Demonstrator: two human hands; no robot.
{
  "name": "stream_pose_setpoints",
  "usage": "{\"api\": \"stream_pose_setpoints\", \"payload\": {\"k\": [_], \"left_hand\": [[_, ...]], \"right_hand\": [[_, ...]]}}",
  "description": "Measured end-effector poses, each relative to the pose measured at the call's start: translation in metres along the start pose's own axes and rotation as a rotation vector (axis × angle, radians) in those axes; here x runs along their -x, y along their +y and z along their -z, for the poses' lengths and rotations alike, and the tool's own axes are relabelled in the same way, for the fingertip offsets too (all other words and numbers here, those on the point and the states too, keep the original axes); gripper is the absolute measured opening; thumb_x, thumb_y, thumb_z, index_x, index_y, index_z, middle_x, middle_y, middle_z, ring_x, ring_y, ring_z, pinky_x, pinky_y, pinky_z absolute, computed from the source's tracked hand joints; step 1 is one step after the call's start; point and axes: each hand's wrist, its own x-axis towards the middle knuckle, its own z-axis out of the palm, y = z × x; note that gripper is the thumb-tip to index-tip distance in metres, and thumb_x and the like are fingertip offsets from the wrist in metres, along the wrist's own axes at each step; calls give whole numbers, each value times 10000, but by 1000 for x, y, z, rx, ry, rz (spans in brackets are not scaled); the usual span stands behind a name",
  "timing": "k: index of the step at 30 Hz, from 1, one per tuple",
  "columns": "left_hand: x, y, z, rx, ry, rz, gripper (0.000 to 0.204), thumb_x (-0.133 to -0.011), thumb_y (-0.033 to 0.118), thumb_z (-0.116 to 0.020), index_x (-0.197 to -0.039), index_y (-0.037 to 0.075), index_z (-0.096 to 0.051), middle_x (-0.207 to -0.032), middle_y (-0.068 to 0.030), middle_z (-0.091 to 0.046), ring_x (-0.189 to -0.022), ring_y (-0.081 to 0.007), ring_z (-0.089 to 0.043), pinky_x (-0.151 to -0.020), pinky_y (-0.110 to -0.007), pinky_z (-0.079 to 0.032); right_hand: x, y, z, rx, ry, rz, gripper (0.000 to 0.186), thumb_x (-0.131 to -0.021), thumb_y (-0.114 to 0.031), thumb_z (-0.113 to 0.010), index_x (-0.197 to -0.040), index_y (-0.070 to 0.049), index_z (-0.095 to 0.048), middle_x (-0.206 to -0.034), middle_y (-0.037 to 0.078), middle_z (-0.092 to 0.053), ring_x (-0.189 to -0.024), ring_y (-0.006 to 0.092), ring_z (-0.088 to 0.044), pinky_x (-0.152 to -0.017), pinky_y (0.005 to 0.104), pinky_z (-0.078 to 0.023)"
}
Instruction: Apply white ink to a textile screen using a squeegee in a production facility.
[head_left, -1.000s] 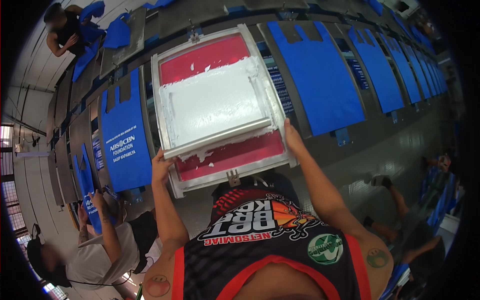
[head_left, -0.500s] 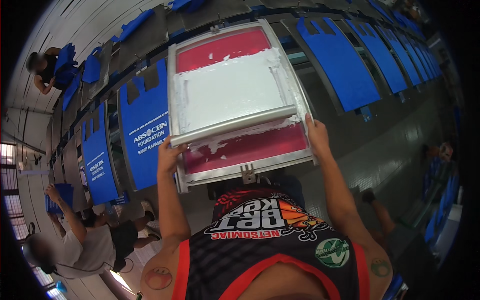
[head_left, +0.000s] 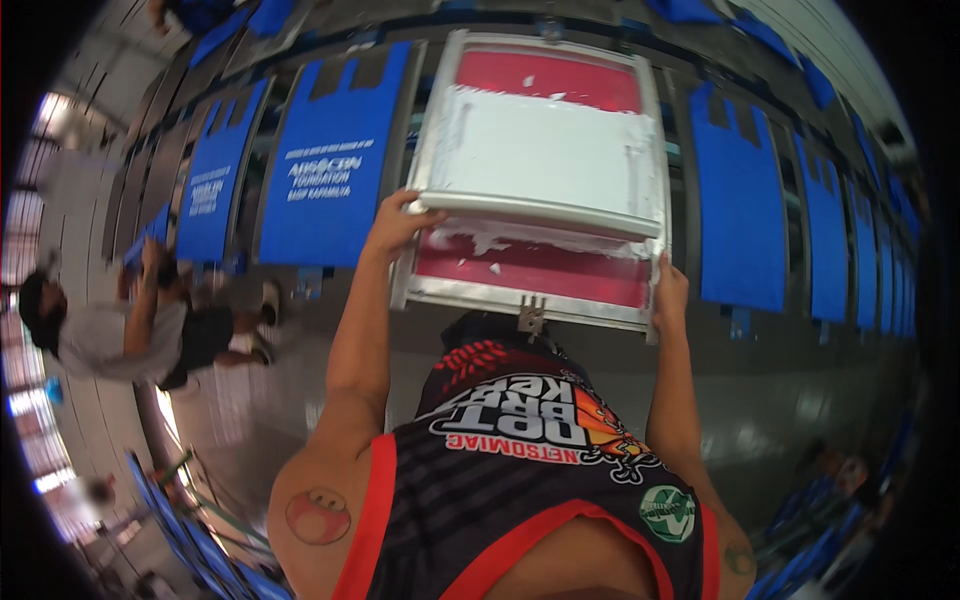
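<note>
A screen printing frame [head_left: 425, 262] with pale metal sides and pink-red mesh is in front of me. White ink covers the middle of its mesh, with ragged edges and smears. A long silver squeegee [head_left: 540, 213] lies across the mesh, nearer to me than the wide white area. My left hand [head_left: 398, 224] is closed around the squeegee's left end, beside the frame's left side. My right hand [head_left: 671, 296] grips the frame's right side near its near corner; its fingertips are partly hidden. A metal hinge bracket [head_left: 531, 314] sits on the near edge.
Blue fabric pieces with cut-out handles lie on slanted boards in a row; the left piece [head_left: 325, 160] bears white print, the right piece [head_left: 740, 200] is plain. A person in a grey shirt [head_left: 95, 335] works at the left. Grey floor [head_left: 560, 400] lies below.
The frame and both hands have shifted right in the view, and the frame sits more level. The boards and the person at left have shifted too. Both hands keep their grip.
</note>
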Motion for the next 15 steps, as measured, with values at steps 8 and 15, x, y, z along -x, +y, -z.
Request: {"api": "stream_pose_setpoints", "payload": {"k": [8, 15], "left_hand": [[-8, -30, 7, -158, 52, -2, 407, -591, 121, -874, -927, 7, -675, -1130, -74, -498, -1076, -226, -543, -838, -304, -496], [-16, -63, 1, 52, 99, 10, 400, -566, 127, -890, -889, 28, -676, -1131, -68, -494, -1119, -258, -512, -931, -345, -453]], "right_hand": [[-15, 1, -12, 145, -51, 44, 680, -895, -536, -545, -1136, 98, -590, -1083, 203, -622, -1001, 228, -565, -878, 350, -421], [39, -14, -14, 665, 38, 567, 499, -879, -363, -631, -1132, 66, -596, -1024, 144, -640, -945, 202, -591, -840, 326, -445]]}}
